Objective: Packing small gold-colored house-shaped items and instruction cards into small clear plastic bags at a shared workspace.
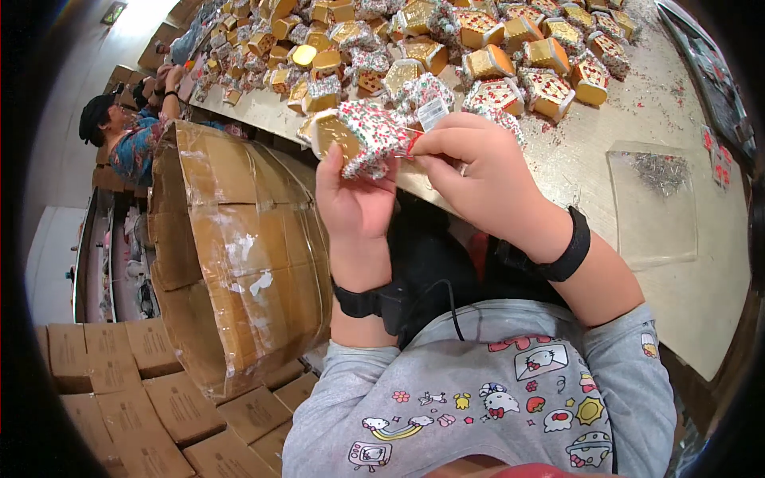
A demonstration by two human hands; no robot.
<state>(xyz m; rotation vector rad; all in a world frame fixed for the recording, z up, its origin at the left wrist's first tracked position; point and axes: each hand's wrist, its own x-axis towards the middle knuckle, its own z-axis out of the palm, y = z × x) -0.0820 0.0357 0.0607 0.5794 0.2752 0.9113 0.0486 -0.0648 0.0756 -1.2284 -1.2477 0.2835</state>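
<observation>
A small house-shaped ornament (368,130), gold on its sides and crusted with white, red and green sprinkles, lies tilted above the table's near edge. My left hand (358,203) holds it from below, its thumb on the gold face. At the ornament's right end, my right hand (482,163) pinches a small red strand (413,144), its fingertips closed. A white paper tag (433,114) sticks up beside those fingertips; how it is fastened is hidden.
Many similar ornaments (488,62) crowd the table's far side. A clear plastic tray (653,231) with thin metal pins (661,171) lies at right, near red-printed cards (717,163). A large open carton (259,263) stands at left, with stacked boxes (179,402) below. Another person (131,143) works farther left.
</observation>
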